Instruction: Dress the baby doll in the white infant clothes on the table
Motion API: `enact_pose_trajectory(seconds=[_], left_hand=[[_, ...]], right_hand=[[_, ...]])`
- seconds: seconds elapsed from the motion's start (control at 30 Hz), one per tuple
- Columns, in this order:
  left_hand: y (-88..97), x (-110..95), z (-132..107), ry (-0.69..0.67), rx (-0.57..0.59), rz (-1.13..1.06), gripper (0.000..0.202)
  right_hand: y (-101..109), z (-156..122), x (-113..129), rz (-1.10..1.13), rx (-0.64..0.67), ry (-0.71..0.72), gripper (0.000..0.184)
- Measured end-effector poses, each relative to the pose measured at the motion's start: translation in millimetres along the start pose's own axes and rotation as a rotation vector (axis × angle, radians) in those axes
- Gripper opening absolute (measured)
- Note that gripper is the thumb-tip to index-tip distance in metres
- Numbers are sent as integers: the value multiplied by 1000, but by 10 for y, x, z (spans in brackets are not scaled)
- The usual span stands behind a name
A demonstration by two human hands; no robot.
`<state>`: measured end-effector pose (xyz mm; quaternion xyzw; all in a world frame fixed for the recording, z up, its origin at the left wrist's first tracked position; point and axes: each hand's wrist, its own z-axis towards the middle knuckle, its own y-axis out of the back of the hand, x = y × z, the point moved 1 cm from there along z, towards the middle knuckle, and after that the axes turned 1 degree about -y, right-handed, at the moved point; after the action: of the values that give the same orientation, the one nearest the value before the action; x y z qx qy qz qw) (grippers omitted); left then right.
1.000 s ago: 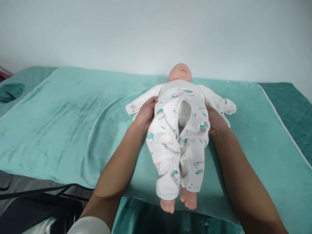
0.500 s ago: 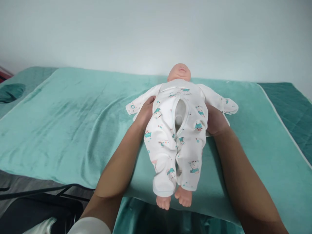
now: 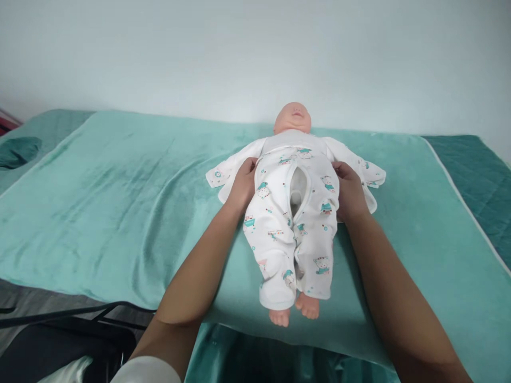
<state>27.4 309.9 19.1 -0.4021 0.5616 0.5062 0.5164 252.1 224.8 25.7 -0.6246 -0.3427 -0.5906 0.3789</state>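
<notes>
A baby doll (image 3: 293,117) lies on its back, head toward the wall and bare feet toward me. It wears a white long-sleeved top (image 3: 244,154) and white open-crotch baby trousers (image 3: 275,202) with a printed animal pattern. My left hand (image 3: 245,183) is closed on the trousers at the waist on the left side, thumb upward. On the opposite side, my right hand (image 3: 349,189) is closed on the trousers at the waist, near the loose hem of the top. The fingertips of both hands are partly hidden behind the cloth.
A smooth green blanket (image 3: 99,213) covers the bed, over a darker quilted cover (image 3: 475,186) at the right. A white wall (image 3: 255,58) rises behind. At lower left stands a black chair (image 3: 59,346) with a pale cloth on it.
The doll's legs and feet have shifted up and slightly right. My right hand has moved a little upward, and its thumb now shows at the waist. The left hand has barely moved.
</notes>
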Motion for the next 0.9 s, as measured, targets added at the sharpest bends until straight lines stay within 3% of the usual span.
enact_pose_trajectory(seconds=[0.1,0.27,0.47,0.77,0.9], left_hand=[[-19,43,17,-162,-65,76,10],[-14,25,34,-398,-118,206,10],[-24,-8,73,-280,-66,96,13],[-56,55,220,-171,-60,3,16],[-75,-20,172,-336,-42,76,14]], right_hand=[[12,23,-11,-28,-84,88,24],[12,32,27,-93,-30,22,26],[-5,69,26,-99,48,5,33],[-35,109,6,-119,139,15,27],[-47,144,-38,-104,107,103,24]])
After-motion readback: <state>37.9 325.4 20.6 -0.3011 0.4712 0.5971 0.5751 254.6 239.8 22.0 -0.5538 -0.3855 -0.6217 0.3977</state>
